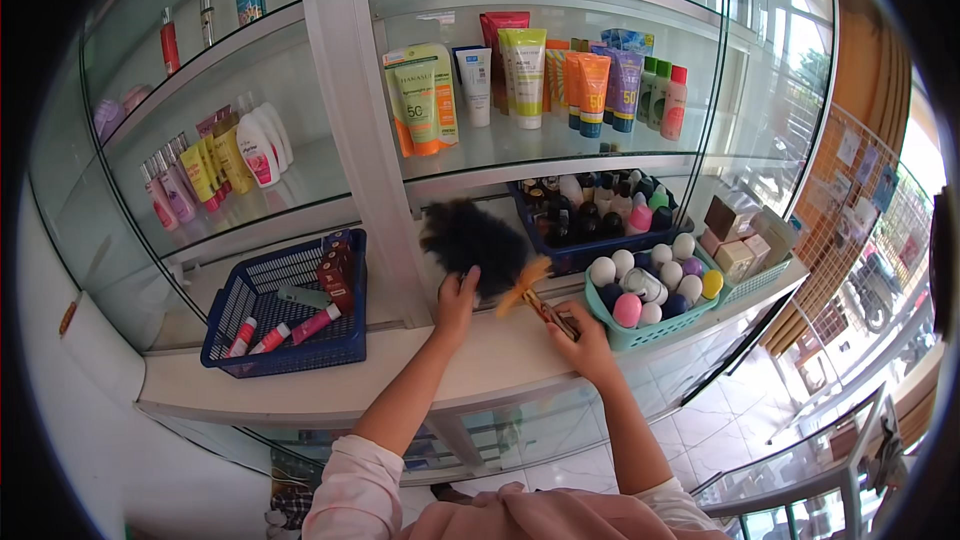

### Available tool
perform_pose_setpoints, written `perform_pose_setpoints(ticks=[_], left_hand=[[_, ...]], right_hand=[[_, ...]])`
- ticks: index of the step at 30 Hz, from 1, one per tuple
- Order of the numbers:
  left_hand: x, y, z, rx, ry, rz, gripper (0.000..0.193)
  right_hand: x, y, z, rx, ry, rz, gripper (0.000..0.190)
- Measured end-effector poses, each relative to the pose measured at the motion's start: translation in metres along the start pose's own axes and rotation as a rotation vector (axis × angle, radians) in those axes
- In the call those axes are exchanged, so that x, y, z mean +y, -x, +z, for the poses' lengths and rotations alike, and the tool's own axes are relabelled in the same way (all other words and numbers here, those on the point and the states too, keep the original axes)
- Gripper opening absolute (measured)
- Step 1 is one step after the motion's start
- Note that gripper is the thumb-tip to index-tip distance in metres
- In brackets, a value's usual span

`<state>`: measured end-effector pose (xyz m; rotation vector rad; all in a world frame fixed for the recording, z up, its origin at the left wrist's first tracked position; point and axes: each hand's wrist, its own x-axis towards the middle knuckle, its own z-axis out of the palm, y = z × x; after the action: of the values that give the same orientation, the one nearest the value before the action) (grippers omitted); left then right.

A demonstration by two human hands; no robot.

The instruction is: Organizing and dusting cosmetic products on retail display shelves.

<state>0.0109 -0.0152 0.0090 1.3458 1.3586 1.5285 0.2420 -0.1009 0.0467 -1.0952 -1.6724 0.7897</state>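
Observation:
My right hand (581,337) is closed around the handle of a feather duster (476,247), whose dark feathers point up and left over the counter. An orange ribbon (523,285) is tied where the handle meets the feathers. At the lower edge of the feathers is my left hand (456,304), with its fingers against them; whether it grips them is hard to tell. Right of my right hand stands a mint-green plastic basket (660,331) of roll-on bottles with round caps. A navy basket (570,259) of dark-capped bottles sits behind the duster.
On the counter (300,394) at left stands a blue basket (292,365) with tubes and boxes. Glass shelves above hold sunscreen tubes (420,109) and lotion bottles (259,146). Another green basket (754,285) holds small boxes at the right end. A glass case (810,480) is at lower right.

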Motion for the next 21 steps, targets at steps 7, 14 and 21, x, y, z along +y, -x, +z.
perform_pose_setpoints(ticks=[7, 14, 21], left_hand=[[0.009, 0.002, 0.009, -0.054, 0.276, 0.059, 0.04], [-0.006, 0.002, -0.011, -0.071, 0.054, 0.161, 0.043], [0.021, 0.011, 0.001, -0.108, 0.204, 0.282, 0.047]], right_hand=[[0.014, -0.004, 0.01, 0.186, 0.013, -0.102, 0.027], [-0.003, -0.004, 0.014, -0.096, 0.081, 0.015, 0.026], [0.015, -0.007, 0.017, 0.135, 0.07, -0.119, 0.027]])
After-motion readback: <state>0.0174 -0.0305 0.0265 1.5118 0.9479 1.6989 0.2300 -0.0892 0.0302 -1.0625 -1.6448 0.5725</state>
